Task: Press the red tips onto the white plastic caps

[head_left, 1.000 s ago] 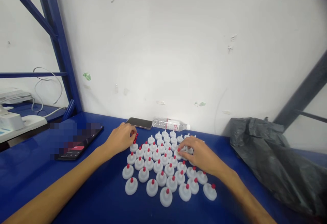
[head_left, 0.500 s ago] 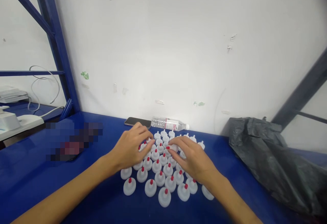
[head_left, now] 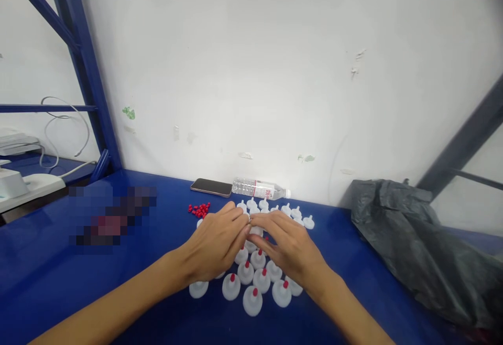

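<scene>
Several white plastic caps [head_left: 252, 301] with red tips stand in rows on the blue table [head_left: 157, 303]. My left hand [head_left: 215, 243] and my right hand [head_left: 288, 248] hover over the middle of the cluster, fingertips meeting above a cap around the centre. Both hands have fingers bent and pinched together; what they hold is hidden. A small pile of loose red tips [head_left: 199, 209] lies just left of the caps. A few caps without red tips [head_left: 308, 223] sit at the far right of the back row.
A phone [head_left: 211, 187] and a lying water bottle [head_left: 261, 189] rest against the white wall. A dark grey plastic bag [head_left: 420, 245] fills the right side. A blurred dark device [head_left: 112, 219] lies at left. Blue rack posts [head_left: 84, 72] and white cables stand at far left.
My left hand left the red-tip pile and moved right over the caps. My right hand shifted left and nearer. The two now meet at their fingertips.
</scene>
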Demonstrator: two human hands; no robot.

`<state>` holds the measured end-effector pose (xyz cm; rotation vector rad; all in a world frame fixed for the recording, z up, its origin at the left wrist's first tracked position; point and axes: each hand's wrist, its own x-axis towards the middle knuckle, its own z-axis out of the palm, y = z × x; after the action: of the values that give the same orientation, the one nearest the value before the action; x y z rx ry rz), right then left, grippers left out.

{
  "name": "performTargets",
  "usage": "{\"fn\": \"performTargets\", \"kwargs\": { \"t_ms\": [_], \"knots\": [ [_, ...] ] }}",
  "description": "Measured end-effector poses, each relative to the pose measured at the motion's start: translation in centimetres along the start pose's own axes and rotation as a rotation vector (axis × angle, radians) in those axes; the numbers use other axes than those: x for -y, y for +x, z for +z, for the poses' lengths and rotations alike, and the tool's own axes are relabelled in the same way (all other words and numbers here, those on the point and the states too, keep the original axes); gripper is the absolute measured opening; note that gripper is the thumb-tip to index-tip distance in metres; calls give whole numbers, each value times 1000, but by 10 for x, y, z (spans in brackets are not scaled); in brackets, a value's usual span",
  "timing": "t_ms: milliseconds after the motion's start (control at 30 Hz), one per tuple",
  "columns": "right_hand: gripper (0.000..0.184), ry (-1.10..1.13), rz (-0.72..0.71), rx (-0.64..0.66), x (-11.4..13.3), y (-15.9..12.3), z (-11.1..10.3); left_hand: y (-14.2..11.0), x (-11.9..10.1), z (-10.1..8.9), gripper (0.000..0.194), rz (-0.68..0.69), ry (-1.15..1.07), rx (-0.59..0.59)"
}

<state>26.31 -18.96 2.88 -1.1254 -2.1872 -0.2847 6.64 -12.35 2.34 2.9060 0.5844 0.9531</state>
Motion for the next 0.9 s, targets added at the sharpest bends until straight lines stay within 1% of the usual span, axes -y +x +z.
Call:
{"fn": "performTargets", "kwargs": {
  "t_ms": [67,133,167,233,267,300,333,400,467,533,633,700,767,900],
  "knots": [
    [26,-42,-18,-16,-5,0,-1,0,0,1,30,-40,-42,-28],
    [31,-102,13,-49,-16,-1,-6,0,0,-5,36,-130,-129,-60],
    [32,-133,58,-75,-24,-3,-10,0,1,-10,38,-186,-177,-87],
    [27,-177,231,-141,-41,-6,-21,0,6,-22,41,-288,-228,-162],
    [25,-178,314,-163,-48,-8,-27,1,10,-28,40,-315,-209,-204],
    [24,-166,389,-178,-54,-9,-31,1,16,-33,40,-324,-145,-231],
    [23,-143,434,-176,-58,-10,-34,2,23,-36,39,-338,-54,-239],
    [21,-86,455,-131,-60,-10,-36,1,39,-38,33,-406,126,-208],
    [19,-41,424,-41,-57,-9,-31,0,53,-36,27,-501,210,-131],
    [19,-26,409,64,-52,-8,-24,-3,65,-32,21,-565,278,-36],
    [18,-18,384,201,-48,-7,-17,-7,76,-27,15,-587,336,52],
    [20,3,360,261,-48,-8,-16,-9,80,-25,15,-593,330,89],
    [21,24,343,286,-49,-9,-17,-10,82,-25,15,-605,311,133],
    [21,51,344,253,-49,-10,-19,-9,84,-25,13,-619,278,185]
  ]
}}
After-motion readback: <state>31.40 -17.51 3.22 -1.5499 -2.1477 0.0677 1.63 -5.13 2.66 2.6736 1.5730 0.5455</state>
